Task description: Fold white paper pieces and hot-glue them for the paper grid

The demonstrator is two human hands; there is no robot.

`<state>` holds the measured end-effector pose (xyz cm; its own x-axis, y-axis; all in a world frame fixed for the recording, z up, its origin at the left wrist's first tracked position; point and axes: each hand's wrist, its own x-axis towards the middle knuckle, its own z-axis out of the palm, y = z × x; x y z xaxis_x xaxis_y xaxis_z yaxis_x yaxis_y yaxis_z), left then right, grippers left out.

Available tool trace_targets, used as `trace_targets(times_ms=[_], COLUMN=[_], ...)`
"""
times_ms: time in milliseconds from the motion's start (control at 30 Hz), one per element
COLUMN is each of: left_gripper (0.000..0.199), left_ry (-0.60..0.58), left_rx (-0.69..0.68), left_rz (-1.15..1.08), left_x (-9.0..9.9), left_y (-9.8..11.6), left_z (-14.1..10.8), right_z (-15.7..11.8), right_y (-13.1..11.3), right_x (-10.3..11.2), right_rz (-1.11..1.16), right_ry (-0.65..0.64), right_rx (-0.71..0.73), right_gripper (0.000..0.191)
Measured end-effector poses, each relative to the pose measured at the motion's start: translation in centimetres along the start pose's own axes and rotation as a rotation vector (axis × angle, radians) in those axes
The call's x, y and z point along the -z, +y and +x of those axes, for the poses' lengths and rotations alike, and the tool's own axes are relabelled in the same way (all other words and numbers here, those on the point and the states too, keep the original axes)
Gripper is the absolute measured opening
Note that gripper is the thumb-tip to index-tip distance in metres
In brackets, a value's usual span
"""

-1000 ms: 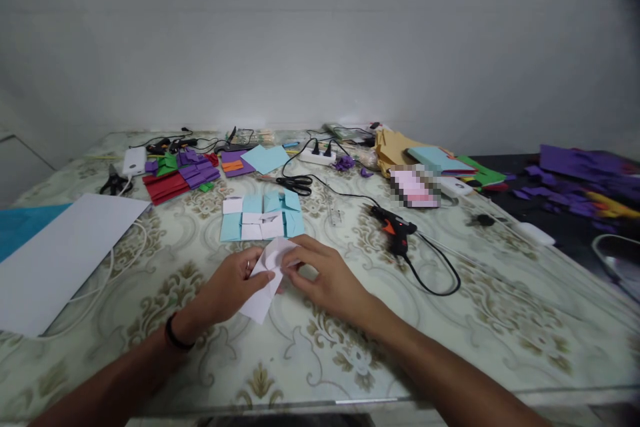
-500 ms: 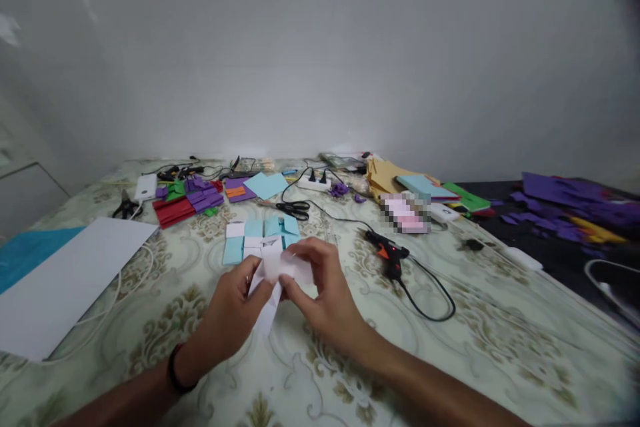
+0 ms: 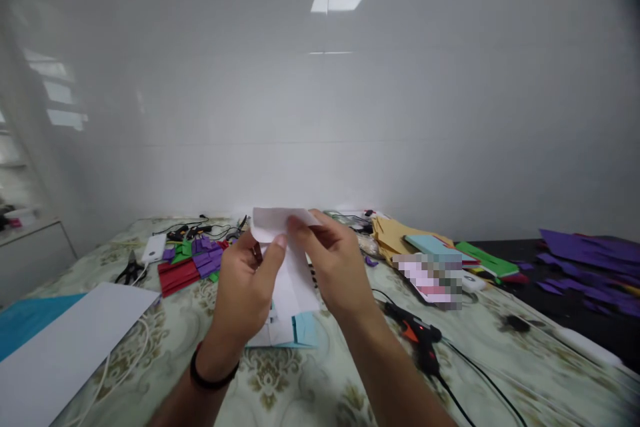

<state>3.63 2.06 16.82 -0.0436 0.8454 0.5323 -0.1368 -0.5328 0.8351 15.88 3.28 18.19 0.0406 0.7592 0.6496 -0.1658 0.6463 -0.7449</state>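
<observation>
Between my two hands a sheet of white paper [image 3: 295, 277] is held up above the table, its top edge folded over toward me. My left hand [image 3: 247, 280] pinches its left side, thumb on the front. At the upper right, my right hand [image 3: 333, 257] grips the fold, with fingers slightly blurred. Below the paper lies a folded light-blue and white paper piece [image 3: 306, 330], mostly hidden by the sheet and my hands. A black band [image 3: 213, 383] circles my left wrist.
A black glue gun [image 3: 420, 337] with its cable lies to the right. White sheets [image 3: 75, 353] and black scissors [image 3: 131, 270] are at the left. Red folded paper [image 3: 177, 277], a yellow paper stack [image 3: 393, 237] and purple paper [image 3: 575, 260] lie farther back.
My hands have lifted the white paper higher, and it now shows more opened out, with a fold across its top. The view has tilted up, showing more wall.
</observation>
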Motion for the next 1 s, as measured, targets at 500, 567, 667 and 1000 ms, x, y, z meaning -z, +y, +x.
trace_targets(times_ms=[500,567,667,1000], left_gripper=[0.010,0.012,0.020,0.031], left_ry=[0.105,0.115,0.128,0.129], left_rx=[-0.190,-0.211,-0.296,-0.538], left_rz=[0.103,0.104,0.078,0.162], left_x=[0.2,0.4,0.9,1.5], left_y=[-0.2,-0.3,-0.6,-0.6], left_z=[0.8,0.9,1.1,1.2], right_z=[0.2,0.1,0.1,0.2], right_y=[1.2,1.1,0.8,1.7], right_x=[1.7,1.7,1.7,2.0], right_rz=[-0.053,-0.054,-0.062,0.002], right_ry=[0.085,0.087,0.069,0.049], right_rx=[0.075,0.116,0.201,0.173], right_gripper=[0.012,0.017,0.026,0.035])
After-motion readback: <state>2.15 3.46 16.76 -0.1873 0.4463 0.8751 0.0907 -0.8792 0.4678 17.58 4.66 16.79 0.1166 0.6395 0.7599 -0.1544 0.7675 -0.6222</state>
